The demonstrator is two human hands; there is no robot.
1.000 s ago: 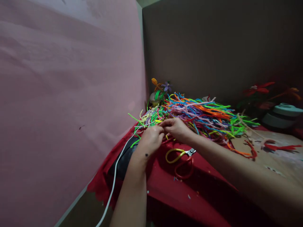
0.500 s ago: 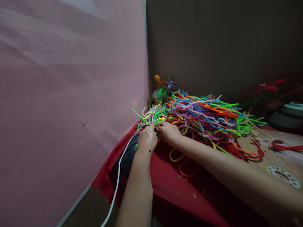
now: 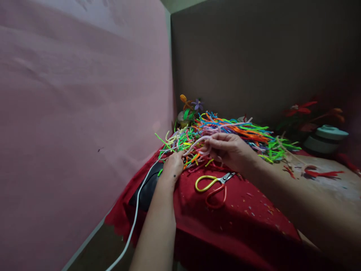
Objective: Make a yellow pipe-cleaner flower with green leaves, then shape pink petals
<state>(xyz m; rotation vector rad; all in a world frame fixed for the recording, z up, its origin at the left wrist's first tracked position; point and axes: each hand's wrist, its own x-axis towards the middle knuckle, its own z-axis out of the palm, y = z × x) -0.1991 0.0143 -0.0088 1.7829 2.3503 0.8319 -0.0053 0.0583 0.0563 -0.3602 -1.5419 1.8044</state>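
A big tangle of coloured pipe cleaners (image 3: 239, 133) lies on a red cloth (image 3: 239, 218) against the back wall. My right hand (image 3: 229, 150) is raised slightly over the near edge of the heap, its fingers closed on a pale pink pipe cleaner (image 3: 197, 143) that curves left and down. My left hand (image 3: 172, 166) rests at the heap's left end, fingertips pinching the strands there, near the lower end of the pink piece. Scissors (image 3: 213, 184) with one yellow and one red handle lie on the cloth just below my right hand.
A white cable (image 3: 135, 218) runs from the heap down over a black object (image 3: 146, 188) at the cloth's left edge. Small pipe-cleaner flowers (image 3: 190, 107) stand in the corner; red ones (image 3: 301, 111) and a pale round stack (image 3: 324, 139) sit at the right. A pink wall closes the left side.
My right hand has lifted and drawn back to the right, pulling a pale pink pipe cleaner out of the heap. The left hand stayed at the heap's left end. The scissors show fully again.
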